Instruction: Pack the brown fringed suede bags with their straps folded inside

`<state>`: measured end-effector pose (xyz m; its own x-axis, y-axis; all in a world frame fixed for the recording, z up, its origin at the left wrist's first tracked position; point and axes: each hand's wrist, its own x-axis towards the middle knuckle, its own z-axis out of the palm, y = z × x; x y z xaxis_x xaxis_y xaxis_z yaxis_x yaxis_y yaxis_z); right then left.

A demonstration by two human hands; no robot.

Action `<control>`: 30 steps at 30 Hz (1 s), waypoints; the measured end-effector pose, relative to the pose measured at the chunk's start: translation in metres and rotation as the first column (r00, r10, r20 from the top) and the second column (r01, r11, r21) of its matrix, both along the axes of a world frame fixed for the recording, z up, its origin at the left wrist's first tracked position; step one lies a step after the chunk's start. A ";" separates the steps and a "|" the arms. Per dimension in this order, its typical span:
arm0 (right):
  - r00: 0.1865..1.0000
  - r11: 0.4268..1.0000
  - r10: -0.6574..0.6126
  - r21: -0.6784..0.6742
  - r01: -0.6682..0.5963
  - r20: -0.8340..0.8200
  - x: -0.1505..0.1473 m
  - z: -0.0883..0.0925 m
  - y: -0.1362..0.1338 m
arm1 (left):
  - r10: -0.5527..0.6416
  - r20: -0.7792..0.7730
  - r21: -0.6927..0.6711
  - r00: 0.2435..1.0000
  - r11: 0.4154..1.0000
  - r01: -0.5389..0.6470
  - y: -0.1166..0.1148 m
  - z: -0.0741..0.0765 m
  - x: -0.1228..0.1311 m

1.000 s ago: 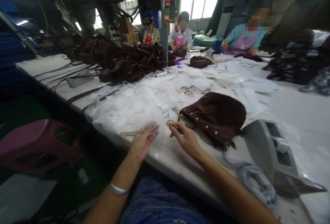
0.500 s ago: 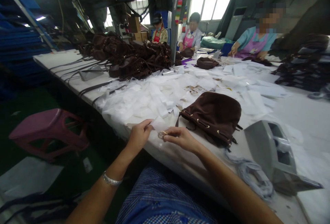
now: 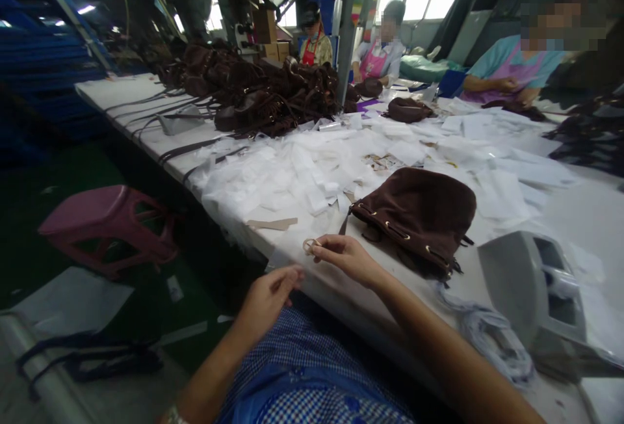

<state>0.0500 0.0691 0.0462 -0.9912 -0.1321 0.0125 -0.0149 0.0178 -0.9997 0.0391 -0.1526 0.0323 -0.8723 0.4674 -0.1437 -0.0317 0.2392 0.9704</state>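
Two bare hands at work by the near edge of a long white-topped bench (image 3: pixel 104 89), and the right hand (image 3: pixel 341 256) has the interesting bit: a small round gold-coloured metal ring-like fitting (image 3: pixel 309 246), pinched between thumb and fingers, held out just above that near edge. The left hand (image 3: pixel 273 294) sits just beside and a bit lower, off the edge, over some blue-and-white checked clothing (image 3: pixel 312 352). Its fingers are curled in close to the thumb, gap pretty narrow, and honestly I can't tell if anything's in there.

Just past the right hand, a dark brown soft fabric drawstring bag (image 3: pixel 419 212) with gold-rimmed eyelets lies on the bench, its gathered mouth angled toward the near edge. To its right there's a chunky grey plastic dispenser-looking thing (image 3: pixel 509 274), with a loose coil of pale grey cord (image 3: pixel 497 343) beside it, close to the near edge.

A flat tan strip (image 3: pixel 273 223) lies by the near edge beyond the left hand. Behind that, loads of thin white translucent scraps (image 3: pixel 302 167) spread toward the middle, and a big heap of dark brown bags (image 3: pixel 263 92) piles up toward the far left corner. Three other people sit along the far edge.
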 end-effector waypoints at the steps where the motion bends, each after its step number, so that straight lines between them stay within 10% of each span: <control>1: 1.000 1.000 0.021 0.000 -0.021 -0.008 0.000 0.001 -0.003 | -0.008 0.133 0.126 0.991 0.992 -0.009 0.010 0.000 0.002; 6: 0.993 0.993 0.116 0.004 -0.116 -0.009 0.004 0.005 -0.014 | 0.011 0.382 0.495 0.924 0.842 -0.215 0.038 0.003 -0.012; 11: 0.993 0.990 0.119 0.074 -0.119 0.008 0.000 0.001 -0.016 | 0.325 0.234 0.413 0.916 0.820 -0.396 0.028 0.002 -0.025; 18: 0.995 0.989 0.077 0.131 -0.069 -0.058 -0.012 0.003 -0.028 | 0.148 0.419 0.530 0.896 0.761 -0.374 0.020 0.001 -0.021; 30: 0.996 0.991 -0.068 0.112 0.073 -0.052 -0.008 -0.012 -0.031 | 0.336 0.641 0.483 0.690 0.523 -0.703 0.015 -0.009 -0.042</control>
